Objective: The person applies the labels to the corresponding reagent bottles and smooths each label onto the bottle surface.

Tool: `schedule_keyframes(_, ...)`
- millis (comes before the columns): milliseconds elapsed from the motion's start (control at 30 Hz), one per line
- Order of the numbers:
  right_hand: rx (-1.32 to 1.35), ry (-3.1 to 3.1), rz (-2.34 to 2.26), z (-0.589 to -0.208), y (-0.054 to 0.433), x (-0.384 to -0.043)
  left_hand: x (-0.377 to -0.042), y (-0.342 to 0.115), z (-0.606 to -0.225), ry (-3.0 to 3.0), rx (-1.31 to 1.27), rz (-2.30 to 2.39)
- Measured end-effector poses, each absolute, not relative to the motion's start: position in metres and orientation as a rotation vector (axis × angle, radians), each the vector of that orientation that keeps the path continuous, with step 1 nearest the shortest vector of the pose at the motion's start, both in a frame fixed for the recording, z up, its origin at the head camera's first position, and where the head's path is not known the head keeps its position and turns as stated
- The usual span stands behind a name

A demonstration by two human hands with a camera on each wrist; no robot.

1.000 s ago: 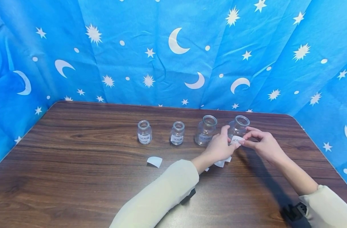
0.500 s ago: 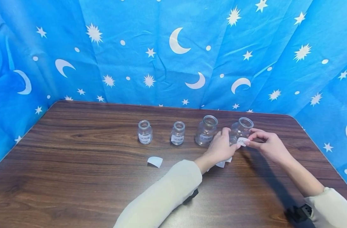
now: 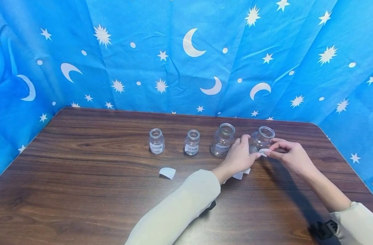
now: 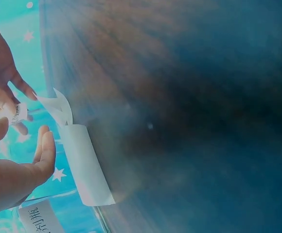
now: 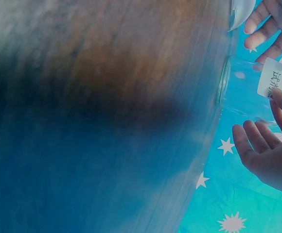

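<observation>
A clear wide-mouthed glass jar (image 3: 264, 136) stands at the right end of a row. In front of it is a small white label (image 3: 264, 152) with dark writing. My right hand (image 3: 291, 156) pinches the label's right end between thumb and index finger, the other fingers loose. My left hand (image 3: 239, 154) holds the opposite end, its thumb tip right at the edge and its index finger mostly hidden. From the right wrist side, the label (image 5: 273, 80) overlaps the jar (image 5: 240, 90). A similar labelled jar (image 3: 222, 139) stands left of my left hand.
Two smaller labelled jars, one at centre (image 3: 191, 143) and one farther left (image 3: 156, 141), complete the row. A curled white paper piece (image 3: 167, 173) lies before them. Several white papers (image 3: 239, 174) lie below my left wrist, large in the left wrist view. A blue cloth (image 3: 162, 61) hangs behind.
The label has shifted right with my right hand and now appears more edge-on. The rightmost jar has also moved slightly right. My left hand follows a little.
</observation>
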State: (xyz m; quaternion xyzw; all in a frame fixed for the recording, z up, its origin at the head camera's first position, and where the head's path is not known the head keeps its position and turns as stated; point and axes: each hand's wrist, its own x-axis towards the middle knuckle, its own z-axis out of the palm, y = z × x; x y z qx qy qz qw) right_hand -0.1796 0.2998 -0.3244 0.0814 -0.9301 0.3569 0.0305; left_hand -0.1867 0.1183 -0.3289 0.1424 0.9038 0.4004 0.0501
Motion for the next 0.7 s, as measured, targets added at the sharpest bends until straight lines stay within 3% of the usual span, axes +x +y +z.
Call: schedule_keyframes(700,0.273,-2.852,1.044,-0.3239,0.3044,-0.1795,-0.1956,0.1191,-0.3361,2.696,0.380,1.328)
